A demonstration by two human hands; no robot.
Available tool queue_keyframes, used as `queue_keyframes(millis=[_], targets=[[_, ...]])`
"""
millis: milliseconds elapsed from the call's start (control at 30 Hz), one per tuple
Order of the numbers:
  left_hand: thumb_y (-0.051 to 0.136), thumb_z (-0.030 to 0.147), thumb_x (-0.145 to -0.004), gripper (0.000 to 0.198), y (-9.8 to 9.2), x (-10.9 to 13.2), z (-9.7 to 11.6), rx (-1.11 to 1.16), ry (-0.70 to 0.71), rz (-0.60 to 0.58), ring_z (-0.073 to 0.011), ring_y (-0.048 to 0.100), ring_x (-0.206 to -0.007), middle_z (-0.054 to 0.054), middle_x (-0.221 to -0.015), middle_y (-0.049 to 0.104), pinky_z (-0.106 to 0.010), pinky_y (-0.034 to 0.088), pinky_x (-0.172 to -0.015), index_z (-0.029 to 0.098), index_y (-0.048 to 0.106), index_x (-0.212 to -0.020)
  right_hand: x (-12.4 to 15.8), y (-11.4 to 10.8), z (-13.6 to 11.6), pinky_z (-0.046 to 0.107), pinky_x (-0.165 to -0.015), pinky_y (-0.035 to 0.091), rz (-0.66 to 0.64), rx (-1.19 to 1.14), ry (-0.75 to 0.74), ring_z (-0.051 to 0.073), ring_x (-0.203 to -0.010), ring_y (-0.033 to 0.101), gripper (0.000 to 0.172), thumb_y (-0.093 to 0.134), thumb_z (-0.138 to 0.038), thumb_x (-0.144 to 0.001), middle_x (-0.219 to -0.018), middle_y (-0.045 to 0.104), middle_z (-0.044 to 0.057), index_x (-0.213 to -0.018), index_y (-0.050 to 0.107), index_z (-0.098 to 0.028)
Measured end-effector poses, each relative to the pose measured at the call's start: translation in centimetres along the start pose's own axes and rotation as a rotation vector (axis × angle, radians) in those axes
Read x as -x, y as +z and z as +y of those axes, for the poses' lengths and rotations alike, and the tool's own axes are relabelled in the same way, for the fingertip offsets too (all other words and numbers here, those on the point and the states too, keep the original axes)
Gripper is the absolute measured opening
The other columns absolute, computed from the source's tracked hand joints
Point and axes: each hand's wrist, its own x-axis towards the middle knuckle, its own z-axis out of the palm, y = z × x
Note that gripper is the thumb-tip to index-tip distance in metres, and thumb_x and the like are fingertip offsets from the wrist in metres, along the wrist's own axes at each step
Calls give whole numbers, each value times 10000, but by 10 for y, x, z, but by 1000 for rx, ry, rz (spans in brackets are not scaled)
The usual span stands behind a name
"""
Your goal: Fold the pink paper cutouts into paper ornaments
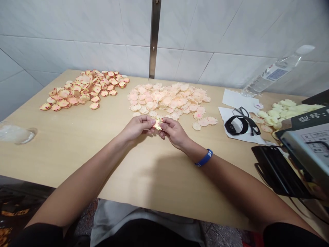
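Note:
Between the fingertips of both hands is a small pale yellow flower-shaped piece (158, 124) with pink-red tips. My left hand (140, 127) pinches its left side, thumb on top. My right hand (174, 131) grips its right side, also between thumb and fingers. Just beyond the hands lies a broad pile of flat pale pink pieces with jagged edges (167, 97). Farther left is a heap of cupped cream pieces with red edges (87, 88). The palms and lower fingers are partly hidden.
A tilted clear plastic bottle (277, 72) stands at the back right. Near it lie white paper (243, 130), a black wristband (235, 125), glasses and pale green jagged pieces (285, 109). A box (308, 137) and black object sit at right, a clear cup (16, 133) at left.

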Motion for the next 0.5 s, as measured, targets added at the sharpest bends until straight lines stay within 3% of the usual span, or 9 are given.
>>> queue_keyframes(millis=[133, 233, 300, 400, 500], targets=[[860, 323, -585, 355, -3, -2, -6, 173, -170, -157, -91, 566, -565, -8, -623, 587, -215, 466, -549, 143, 564, -661, 1, -6, -6, 204, -455, 388, -127, -97, 117, 83, -500, 506, 451, 795, -530, -671, -616, 588, -25, -786, 532, -183], [843, 363, -614, 357, -6, -1, -3, 91, -186, -218, -128, 609, -634, -36, -656, 608, -220, 460, -560, 144, 571, -690, 2, -7, -7, 211, -462, 404, -198, -92, 150, 86, -485, 518, 455, 808, -524, -662, -596, 599, -23, -770, 540, -174], [807, 395, -666, 338, -6, 1, 4, -62, -75, -171, -144, 617, -662, -49, -709, 632, -242, 472, -582, 149, 589, -743, 1, -6, -6, 210, -457, 400, -182, -79, 135, 82, -465, 514, 448, 802, -522, -674, -587, 603, -26, -746, 529, -173], [753, 375, -729, 276, -4, 5, 13, -343, 201, -73, -139, 604, -711, -44, -827, 655, -255, 483, -635, 164, 638, -864, 0, -4, -2, 210, -470, 409, -110, -45, 86, 80, -473, 518, 426, 781, -517, -704, -596, 611, -25, -743, 528, -176], [712, 337, -753, 229, -1, 7, 15, -547, 321, -43, -150, 605, -754, -44, -836, 667, -263, 477, -688, 157, 666, -887, -1, -1, 1, 212, -479, 418, -60, 3, 48, 83, -487, 529, 397, 757, -508, -735, -595, 603, -25, -745, 543, -174]])
